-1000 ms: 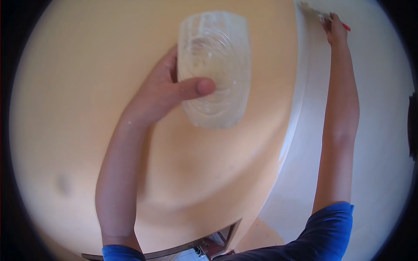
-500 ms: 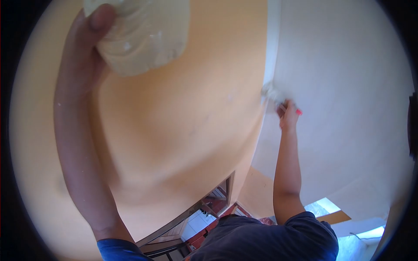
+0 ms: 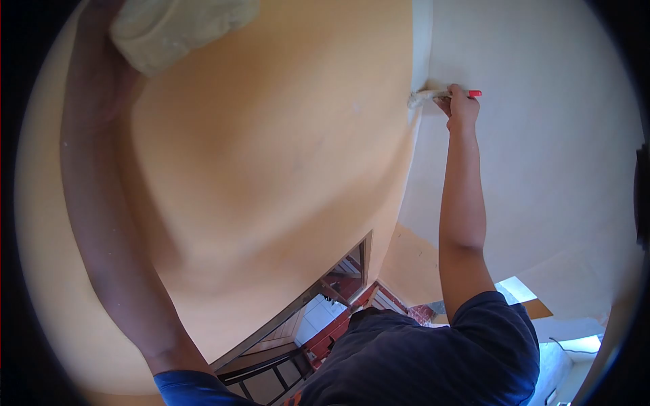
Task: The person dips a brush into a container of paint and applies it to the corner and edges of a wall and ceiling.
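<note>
At the upper left, we keep our left hand [image 3: 105,84] clamped on a translucent plastic container [image 3: 179,34], whose top the view cuts off; most of our fingers there are hidden. Beyond it spreads the orange wall [image 3: 284,149]. Farther right, the whitish bristles of our paintbrush [image 3: 437,95] meet the corner between that wall and the pale wall [image 3: 542,176]. Our right hand [image 3: 463,108] is closed around the brush's handle, its red end poking out to the right.
</note>
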The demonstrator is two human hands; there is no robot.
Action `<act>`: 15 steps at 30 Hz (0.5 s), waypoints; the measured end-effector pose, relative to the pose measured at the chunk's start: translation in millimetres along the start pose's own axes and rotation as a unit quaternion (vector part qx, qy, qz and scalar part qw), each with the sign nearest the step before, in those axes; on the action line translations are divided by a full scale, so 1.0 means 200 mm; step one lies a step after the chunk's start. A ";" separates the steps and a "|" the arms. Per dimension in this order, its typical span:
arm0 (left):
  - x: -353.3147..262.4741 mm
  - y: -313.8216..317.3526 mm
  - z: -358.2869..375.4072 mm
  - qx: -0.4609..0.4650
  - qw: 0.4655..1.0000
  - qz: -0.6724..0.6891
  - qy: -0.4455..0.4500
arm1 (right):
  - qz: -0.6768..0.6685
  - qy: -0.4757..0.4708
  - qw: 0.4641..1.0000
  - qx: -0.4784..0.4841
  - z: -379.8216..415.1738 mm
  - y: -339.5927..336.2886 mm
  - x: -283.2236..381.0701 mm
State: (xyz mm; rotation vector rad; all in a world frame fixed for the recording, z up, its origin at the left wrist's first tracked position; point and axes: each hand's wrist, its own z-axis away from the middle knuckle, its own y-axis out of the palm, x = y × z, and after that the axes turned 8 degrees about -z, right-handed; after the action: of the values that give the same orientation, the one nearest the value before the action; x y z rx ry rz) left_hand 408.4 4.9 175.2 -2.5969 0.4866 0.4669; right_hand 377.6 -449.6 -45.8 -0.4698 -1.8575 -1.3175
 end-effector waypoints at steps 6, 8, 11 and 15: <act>0.03 -0.07 0.08 -0.020 0.999 0.008 0.026 | -0.227 0.017 0.973 0.025 0.08 -0.16 -0.03; 0.00 -0.04 0.09 -0.027 0.999 0.001 0.035 | -0.170 -0.052 0.982 0.060 0.06 -0.21 -0.20; 0.04 -0.05 0.06 -0.042 0.998 -0.001 0.054 | -0.151 0.038 0.988 0.025 0.17 -0.38 -0.48; -0.08 0.27 0.02 -0.063 0.993 -0.011 0.096 | -0.061 0.124 0.989 -0.049 0.34 -0.59 -0.59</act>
State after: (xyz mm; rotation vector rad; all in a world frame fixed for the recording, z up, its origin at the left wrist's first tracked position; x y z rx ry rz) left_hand 370.4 -34.1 158.8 -2.7824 0.5054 0.2479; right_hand 343.3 -416.1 -219.5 -0.2330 -1.6420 -1.4820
